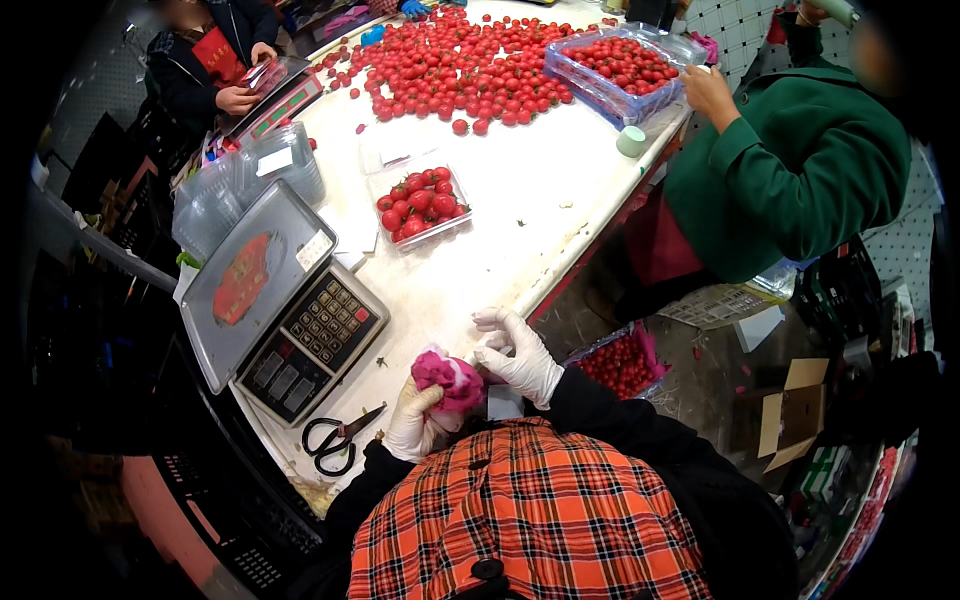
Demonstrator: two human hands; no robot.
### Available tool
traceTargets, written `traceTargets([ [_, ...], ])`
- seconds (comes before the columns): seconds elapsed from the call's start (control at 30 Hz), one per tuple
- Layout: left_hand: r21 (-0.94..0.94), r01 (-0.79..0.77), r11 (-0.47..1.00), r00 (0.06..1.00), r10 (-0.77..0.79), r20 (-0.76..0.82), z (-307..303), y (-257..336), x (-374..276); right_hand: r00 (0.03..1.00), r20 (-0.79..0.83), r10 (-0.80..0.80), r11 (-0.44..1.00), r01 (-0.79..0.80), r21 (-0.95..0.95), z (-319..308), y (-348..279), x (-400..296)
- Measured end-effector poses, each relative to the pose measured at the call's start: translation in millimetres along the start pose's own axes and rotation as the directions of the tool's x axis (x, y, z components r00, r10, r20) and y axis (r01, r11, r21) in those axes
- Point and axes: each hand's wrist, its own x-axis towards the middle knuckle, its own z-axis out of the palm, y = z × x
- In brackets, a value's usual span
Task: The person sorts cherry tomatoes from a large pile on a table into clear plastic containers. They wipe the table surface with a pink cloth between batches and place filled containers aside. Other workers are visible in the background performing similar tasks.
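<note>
My left hand point(409, 421), in a white glove, grips a crumpled pink cloth point(452, 384) at the near edge of the white table point(495, 262). Just right of the cloth, my right hand point(523, 360) is raised, also gloved, its fingers curved and apart with nothing visible in them. Black-handled scissors point(335, 441) lie left of my left hand. Beyond them stands a digital weighing scale point(315, 330) with a bare metal pan point(251, 270). An opened clear plastic box point(427, 238) full of cherry tomatoes point(420, 201) sits farther up the table.
Loose tomatoes point(465, 75) cover the far end beside a blue plastic-lined crate point(592, 94). Clear boxes point(277, 169) are stacked behind the scale. One person point(795, 157) in green stands at right, another point(214, 60) at far left. A tomato-filled crate point(619, 367) sits below, right.
</note>
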Motion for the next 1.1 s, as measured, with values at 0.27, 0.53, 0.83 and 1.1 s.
traceTargets([
  [0.27, 0.102, 0.217, 0.971, 0.976, -0.216, -0.022, 14, 2, 2, 0.902, 0.371, -0.220, 0.791, 0.387, -0.473, 3, 20, -5],
  [0.53, 0.037, 0.295, 0.955, 0.955, -0.296, 0.003, 30, 3, 4, 0.863, 0.077, -0.499, 0.751, 0.476, -0.457, 1, 64, -3],
  [0.83, 0.400, 0.327, 0.856, 0.929, -0.369, 0.031, 33, -8, 23, 0.792, -0.320, -0.519, 0.837, 0.397, -0.376, -38, 95, -61],
  [1.1, 0.401, 0.292, 0.868, 0.934, -0.350, 0.077, 29, -9, 42, 0.707, -0.654, -0.268, 0.960, 0.142, -0.240, -70, 140, -149],
])
